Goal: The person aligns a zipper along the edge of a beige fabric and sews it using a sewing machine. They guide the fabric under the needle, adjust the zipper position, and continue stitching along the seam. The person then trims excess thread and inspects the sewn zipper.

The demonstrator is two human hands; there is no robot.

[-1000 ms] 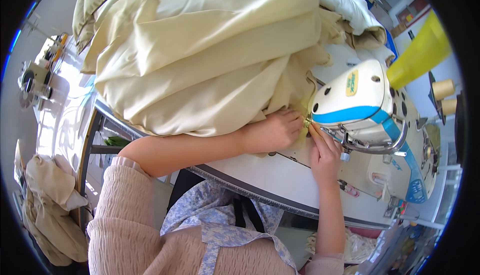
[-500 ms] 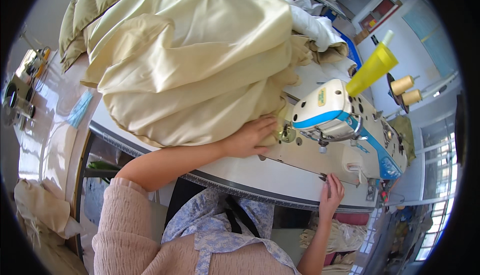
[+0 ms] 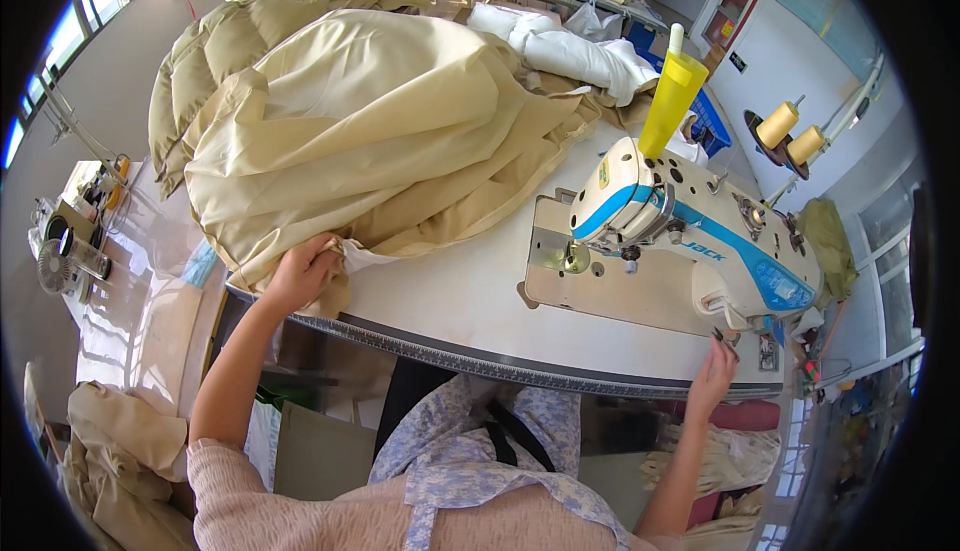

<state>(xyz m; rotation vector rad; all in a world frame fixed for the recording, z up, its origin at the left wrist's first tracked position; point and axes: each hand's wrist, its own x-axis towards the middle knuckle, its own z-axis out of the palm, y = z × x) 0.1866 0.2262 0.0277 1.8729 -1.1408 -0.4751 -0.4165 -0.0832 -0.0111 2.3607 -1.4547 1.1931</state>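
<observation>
A large, cream-coloured satiny garment piece [image 3: 370, 121] lies bunched over the left half of the sewing table. At its near left corner my left hand [image 3: 303, 276] is closed on the fabric edge, where a bit of white lining shows. To the right stands a white and blue sewing machine [image 3: 690, 226]; no cloth lies under its needle area. My right hand [image 3: 712, 379] rests at the table's front right edge by the machine's base. Its fingers are closed round small dark thread snips [image 3: 717, 335], of which only the pointed tips show.
A yellow cone-shaped holder [image 3: 672, 101] stands on the machine head. Two thread cones [image 3: 790, 139] sit on a stand at the right. Behind the fabric lie an olive quilted jacket [image 3: 230, 61] and white padded material [image 3: 570, 51]. A ruler strip [image 3: 450, 369] runs along the table's front edge.
My left hand has moved left from beside the needle area, and the cream fabric has come away from the machine with it. My right hand stays near the machine's base with the snips.
</observation>
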